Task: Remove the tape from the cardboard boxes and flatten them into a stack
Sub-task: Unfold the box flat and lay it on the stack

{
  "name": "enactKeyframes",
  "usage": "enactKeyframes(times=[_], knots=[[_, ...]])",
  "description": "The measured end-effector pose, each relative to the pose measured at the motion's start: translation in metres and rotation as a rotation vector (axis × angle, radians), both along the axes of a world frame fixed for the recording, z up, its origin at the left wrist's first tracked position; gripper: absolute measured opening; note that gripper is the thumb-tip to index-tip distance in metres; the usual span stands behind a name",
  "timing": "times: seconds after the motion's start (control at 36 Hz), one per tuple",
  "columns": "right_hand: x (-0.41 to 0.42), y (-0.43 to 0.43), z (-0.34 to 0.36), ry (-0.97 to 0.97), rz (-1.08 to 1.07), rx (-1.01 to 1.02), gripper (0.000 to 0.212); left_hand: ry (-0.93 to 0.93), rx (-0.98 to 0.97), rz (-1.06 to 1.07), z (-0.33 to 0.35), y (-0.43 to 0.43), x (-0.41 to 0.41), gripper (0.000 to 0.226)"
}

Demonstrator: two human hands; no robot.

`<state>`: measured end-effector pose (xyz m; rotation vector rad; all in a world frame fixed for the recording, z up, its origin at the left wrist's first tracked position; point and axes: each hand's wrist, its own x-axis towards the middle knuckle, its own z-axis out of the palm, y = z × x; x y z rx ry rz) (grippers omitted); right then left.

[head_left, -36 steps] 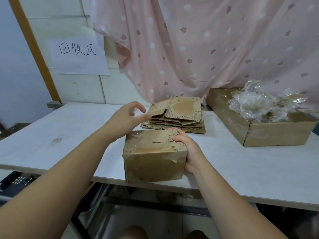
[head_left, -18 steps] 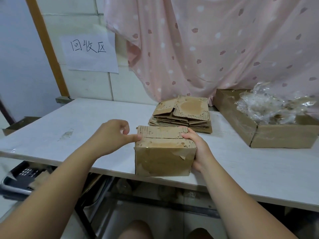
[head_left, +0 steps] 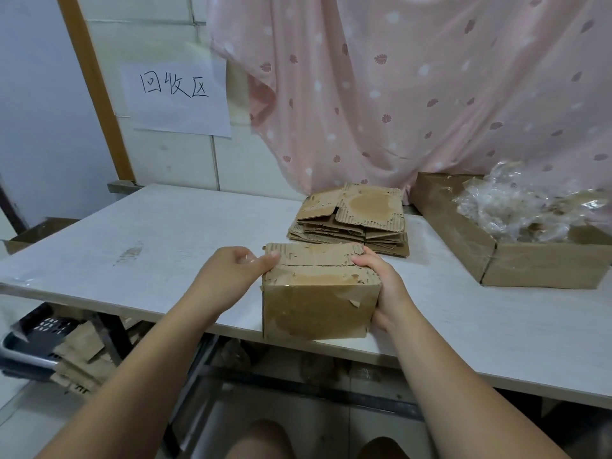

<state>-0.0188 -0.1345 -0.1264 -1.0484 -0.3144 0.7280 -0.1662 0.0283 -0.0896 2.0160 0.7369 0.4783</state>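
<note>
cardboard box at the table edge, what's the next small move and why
Probably pick at the tape with the left hand and peel it off the top seam. The cardboard box is closed and unflattened, the left thumb touches the seam's left end, and the right hand grips its right side, steadying it.

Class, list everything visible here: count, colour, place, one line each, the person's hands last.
cardboard box: one, brown, table's front edge, between the hands
flattened cardboard stack: one, brown, behind the box
open carton: one, brown, table's right
crumpled plastic: one heap, clear, inside the carton
table: one, white, foreground
paper sign: one, white, on wall
curtain: one, pink spotted, behind table
basket: one, dark, under table, left
left hand: one, fingers curled at box's top left edge
right hand: one, holds box's right side
</note>
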Motion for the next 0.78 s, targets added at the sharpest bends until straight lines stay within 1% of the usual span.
enactKeyframes(times=[0.03,0.06,0.14,0.22,0.25,0.28,0.36,0.39,0.44,0.47,0.53,0.56,0.64,0.67,0.72,0.78], knots=[[0.0,0.0,0.0,0.005,-0.004,0.001,0.019,-0.021,-0.056,-0.012,-0.002,0.0,0.0,0.045],[0.0,0.0,0.001,0.008,-0.008,0.008,0.02,-0.045,-0.157,-0.037,-0.004,0.001,0.0,0.042],[-0.001,0.0,0.001,0.025,-0.017,0.024,0.024,-0.198,-0.633,-0.104,-0.014,0.003,0.004,0.028],[0.002,0.0,-0.003,0.054,-0.01,0.045,0.02,-0.436,-1.014,0.02,-0.026,0.005,0.008,0.016],[0.002,0.0,-0.004,0.061,-0.01,0.045,0.02,-0.492,-1.099,0.063,-0.031,0.007,0.008,0.011],[0.002,0.0,-0.005,0.06,-0.016,0.042,0.021,-0.522,-1.136,0.077,-0.034,0.007,0.009,0.009],[0.002,0.002,-0.005,0.054,-0.061,0.041,0.022,-0.641,-1.169,0.07,-0.042,0.007,0.011,0.02],[0.002,0.003,-0.006,0.054,-0.076,0.042,0.024,-0.697,-1.194,0.085,-0.045,0.008,0.011,0.017],[0.001,0.004,-0.008,0.074,-0.118,0.04,0.034,-0.818,-1.282,0.115,-0.049,0.005,0.012,0.005],[0.001,0.005,-0.008,0.081,-0.13,0.038,0.04,-0.876,-1.32,0.144,-0.05,0.002,0.013,0.008],[-0.001,0.006,-0.008,0.09,-0.148,0.045,0.042,-0.948,-1.298,0.249,-0.053,-0.002,0.016,0.006],[0.0,0.006,-0.009,0.101,-0.159,0.056,0.041,-0.962,-1.268,0.293,-0.051,-0.006,0.018,0.01],[-0.002,0.006,-0.01,0.104,-0.165,0.081,0.032,-1.03,-1.22,0.302,-0.047,-0.01,0.021,0.015],[-0.002,0.006,-0.012,0.108,-0.178,0.087,0.03,-1.04,-1.157,0.287,-0.048,-0.011,0.022,0.018],[-0.003,0.006,-0.014,0.117,-0.196,0.11,0.03,-1.003,-0.929,0.276,-0.045,-0.013,0.024,0.024],[-0.005,0.006,-0.014,0.118,-0.198,0.132,0.023,-0.964,-0.716,0.28,-0.042,-0.013,0.025,0.027]])
